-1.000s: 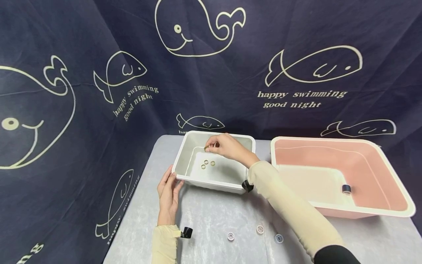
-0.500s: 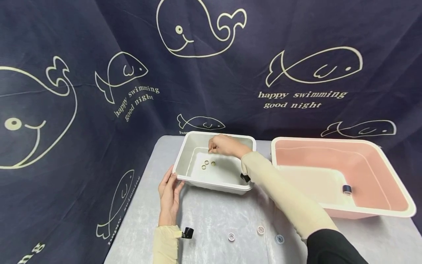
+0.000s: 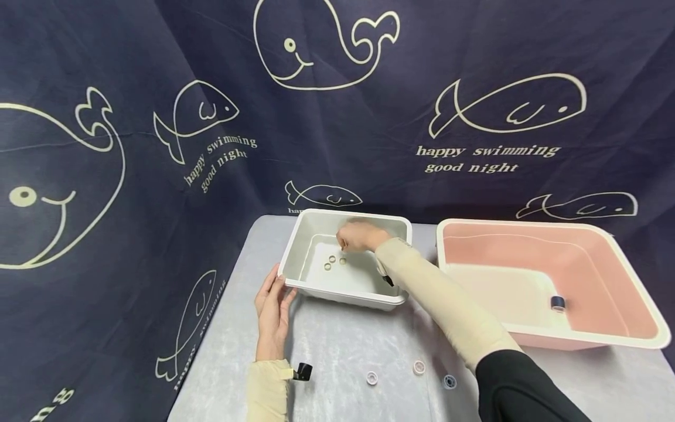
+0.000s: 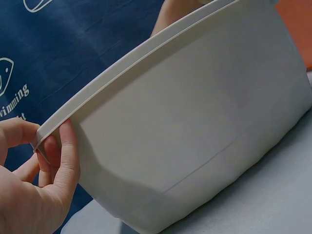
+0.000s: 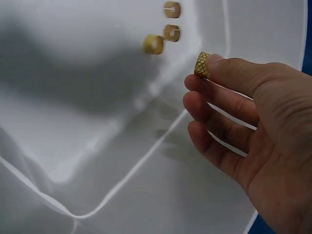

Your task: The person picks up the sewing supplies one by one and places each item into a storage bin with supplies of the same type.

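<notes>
My left hand grips the near left corner of the white plastic tub, thumb on top of the rim and fingers beneath it, as the left wrist view shows closely. Inside the tub, my right hand pinches a small gold ring with a textured outer face between thumb and index finger, above the floor. Its other fingers are bent and hold nothing. Three similar gold rings rest on the tub floor in a loose cluster, just beyond the fingertips in the right wrist view.
To the right stands a larger pink tub with a dark blue roll inside. Small ring-shaped rolls in white, pink and blue lie on the grey table. A navy printed curtain hangs behind.
My right hand has moved slightly right and lower in the tub, bringing the pinched ring nearer the three on the floor. The left hand keeps its grip on the corner.
</notes>
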The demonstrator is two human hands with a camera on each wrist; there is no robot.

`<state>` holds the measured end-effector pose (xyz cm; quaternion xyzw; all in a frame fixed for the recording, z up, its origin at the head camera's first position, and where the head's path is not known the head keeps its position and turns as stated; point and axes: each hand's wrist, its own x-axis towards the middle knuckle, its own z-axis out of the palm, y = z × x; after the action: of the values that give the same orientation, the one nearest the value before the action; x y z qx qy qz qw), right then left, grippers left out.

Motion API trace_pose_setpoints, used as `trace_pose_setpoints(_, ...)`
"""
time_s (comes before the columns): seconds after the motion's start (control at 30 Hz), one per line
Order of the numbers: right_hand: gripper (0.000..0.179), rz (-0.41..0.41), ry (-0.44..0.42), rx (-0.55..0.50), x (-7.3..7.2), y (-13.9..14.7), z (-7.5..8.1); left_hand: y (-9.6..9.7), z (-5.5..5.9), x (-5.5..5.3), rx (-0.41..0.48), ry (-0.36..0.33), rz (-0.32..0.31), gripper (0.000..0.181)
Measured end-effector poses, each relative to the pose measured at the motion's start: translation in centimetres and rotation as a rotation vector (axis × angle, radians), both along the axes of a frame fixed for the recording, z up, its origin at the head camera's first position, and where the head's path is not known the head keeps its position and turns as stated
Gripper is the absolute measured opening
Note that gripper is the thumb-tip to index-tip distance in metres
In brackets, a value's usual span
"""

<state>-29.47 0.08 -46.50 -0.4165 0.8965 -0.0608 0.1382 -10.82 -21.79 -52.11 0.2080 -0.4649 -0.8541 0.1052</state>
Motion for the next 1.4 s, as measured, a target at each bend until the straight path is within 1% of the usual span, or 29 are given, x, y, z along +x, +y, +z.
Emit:
trace_pose_setpoints(0.17, 0.004, -0.037, -0.017, 0.067, -0.2, 0.0, -1.2, 0.0, -0.2, 0.0, -0.005, 0.002, -0.003, 0.047)
trace_pose_setpoints(0.27, 0.005, -0.043, -0.019, 0.092, -0.4, -0.1, -2.0, 0.0, -0.2, 0.0, -0.007, 0.002, -0.001, 0.048)
trace_pose_setpoints(0.37, 0.007, -0.066, -0.022, 0.108, -0.5, -0.1, -2.8, 0.0, -0.2, 0.0, -0.009, 0.004, -0.003, 0.049)
trace_pose_setpoints(0.53, 0.010, -0.121, -0.062, 0.109, -0.4, 0.0, -3.6, 0.0, -0.2, 0.0, -0.004, 0.027, 0.002, 0.051)
trace_pose_setpoints(0.67, 0.011, -0.144, -0.088, 0.099, -0.4, 0.0, -3.8, -0.1, -0.3, -0.1, -0.012, 0.029, 0.002, 0.052)
trace_pose_setpoints(0.77, 0.011, -0.147, -0.090, 0.109, -0.4, 0.0, -3.8, -0.2, -0.3, -0.2, -0.015, 0.022, -0.006, 0.051)
trace_pose_setpoints(0.9, 0.011, -0.142, -0.072, 0.136, -0.3, -0.2, -4.0, -0.1, -0.2, -0.2, -0.005, 0.018, -0.005, 0.050)
trace_pose_setpoints(1.07, 0.018, -0.152, -0.042, 0.150, 0.1, -0.3, -4.1, 0.1, -0.2, -0.2, -0.007, 0.008, 0.008, 0.047)
trace_pose_setpoints(1.23, 0.017, -0.162, -0.042, 0.156, 0.3, -0.3, -4.1, 0.1, -0.2, -0.1, -0.002, 0.012, 0.008, 0.048)
trace_pose_setpoints(1.4, 0.017, -0.156, -0.044, 0.152, 0.2, -0.3, -4.2, 0.0, -0.2, 0.0, -0.007, 0.016, -0.001, 0.048)
